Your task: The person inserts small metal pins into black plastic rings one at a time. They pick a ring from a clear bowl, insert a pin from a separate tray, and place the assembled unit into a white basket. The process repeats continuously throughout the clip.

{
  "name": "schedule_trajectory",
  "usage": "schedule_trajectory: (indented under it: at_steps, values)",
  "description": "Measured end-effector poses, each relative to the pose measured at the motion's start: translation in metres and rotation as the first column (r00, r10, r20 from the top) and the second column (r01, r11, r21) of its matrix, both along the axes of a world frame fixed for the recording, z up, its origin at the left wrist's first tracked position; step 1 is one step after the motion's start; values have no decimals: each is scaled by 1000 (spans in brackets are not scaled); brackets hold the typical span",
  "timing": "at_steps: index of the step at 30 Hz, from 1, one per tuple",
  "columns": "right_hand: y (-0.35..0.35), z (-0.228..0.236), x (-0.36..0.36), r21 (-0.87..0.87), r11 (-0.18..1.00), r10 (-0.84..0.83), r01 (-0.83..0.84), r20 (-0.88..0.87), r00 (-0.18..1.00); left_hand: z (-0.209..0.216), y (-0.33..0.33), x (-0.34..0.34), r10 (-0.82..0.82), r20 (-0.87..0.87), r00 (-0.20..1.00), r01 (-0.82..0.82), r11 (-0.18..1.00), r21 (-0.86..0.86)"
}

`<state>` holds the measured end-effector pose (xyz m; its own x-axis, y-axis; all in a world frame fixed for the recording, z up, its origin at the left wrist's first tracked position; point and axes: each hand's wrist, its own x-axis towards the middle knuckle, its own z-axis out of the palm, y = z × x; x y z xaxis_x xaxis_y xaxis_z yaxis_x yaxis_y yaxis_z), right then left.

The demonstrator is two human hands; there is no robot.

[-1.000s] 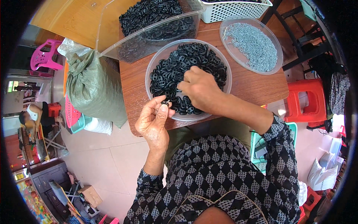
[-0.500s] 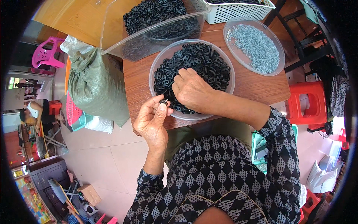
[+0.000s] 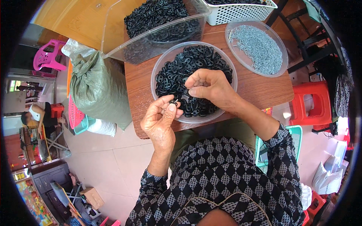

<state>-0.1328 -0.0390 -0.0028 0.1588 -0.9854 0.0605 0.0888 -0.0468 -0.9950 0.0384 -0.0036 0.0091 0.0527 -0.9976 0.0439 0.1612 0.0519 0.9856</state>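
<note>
Wood grain covers the desk (image 3: 260,92) beyond the fingers, with a round bowl (image 3: 153,81) of black two-holed pieces (image 3: 175,69) just past them and grey screws (image 3: 260,49) farther off to their right. Since a moment ago, the right hand (image 3: 214,89) has turned so its thumb shows, its fingers curled thumbward; whether they grip anything, I cannot tell. The left hand (image 3: 160,122) has its fingers clamped on a small black part (image 3: 172,101) with a pale pin (image 3: 176,100), so the work seems to be shifting from bowl to part.
</note>
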Motion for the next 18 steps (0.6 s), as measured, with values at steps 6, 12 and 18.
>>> schedule_trajectory:
  at_steps: [6, 12, 18]
  values:
    - [6, 13, -5, 219, 973, 25, -69, 197, 980, 9, -1, -12, -10, -5, 1000, 10, 1000, 21]
    - [5, 14, -4, 368, 924, -46, -102, 374, 926, 12, -1, -17, 21, -23, 1000, -20, 1000, 10]
    - [7, 14, -3, 370, 924, -65, -97, 400, 914, 12, 1, -19, 19, -12, 1000, -19, 1000, 6]
